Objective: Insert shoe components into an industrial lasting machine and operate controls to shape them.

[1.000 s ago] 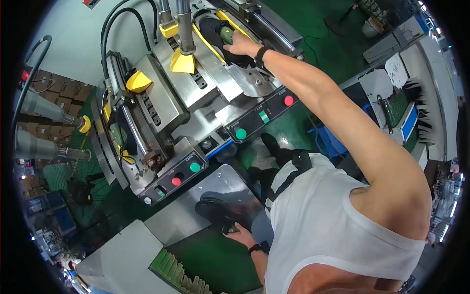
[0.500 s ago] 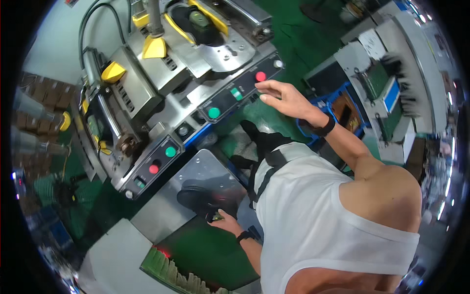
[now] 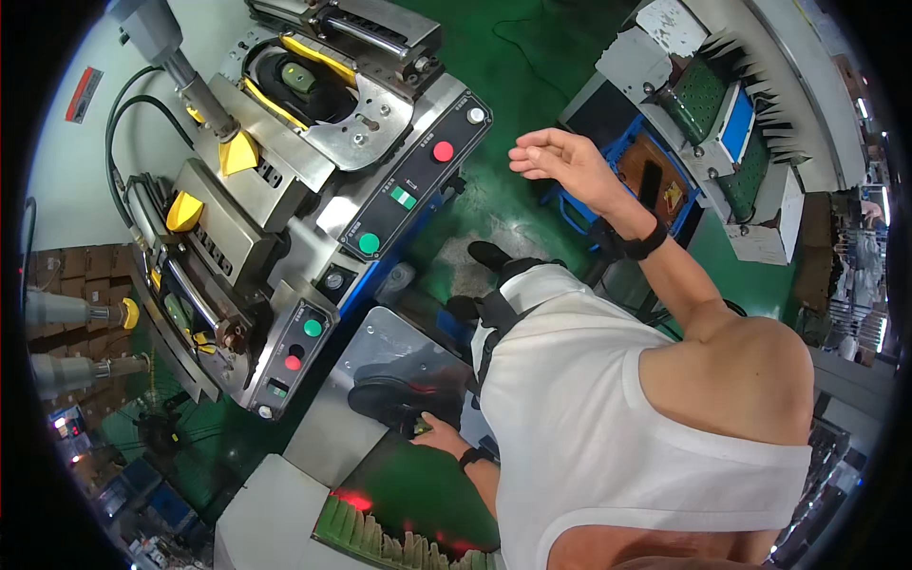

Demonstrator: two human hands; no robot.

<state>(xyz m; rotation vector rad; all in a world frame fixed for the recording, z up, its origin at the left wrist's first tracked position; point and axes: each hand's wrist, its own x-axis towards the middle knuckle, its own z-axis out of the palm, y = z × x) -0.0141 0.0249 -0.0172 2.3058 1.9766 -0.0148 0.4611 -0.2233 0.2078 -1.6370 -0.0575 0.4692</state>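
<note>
My left hand (image 3: 441,438) is closed on the heel end of a black shoe (image 3: 380,402), beside a small yellow-green piece in its opening. The shoe is on or just above a metal plate (image 3: 394,339); contact is not clear. My right hand (image 3: 575,173) hangs in the air, palm down, fingers stretched and holding nothing. It is apart from the control panel (image 3: 404,180), whose red button (image 3: 443,151) is its nearest control. In the machine's far station, another black shoe (image 3: 318,90) with a green insert sits between yellow pads.
A second panel (image 3: 294,356) with green and red buttons fronts the near station. Right of my right hand stands a blue crate (image 3: 627,142), beside a machine with black bristles (image 3: 760,104). A green belt with a pale fringe (image 3: 380,537) lies below my left hand.
My right hand has drawn away from the red button and now sits farther from the panel. My left hand still holds the shoe. The whole view has shifted somewhat.
</note>
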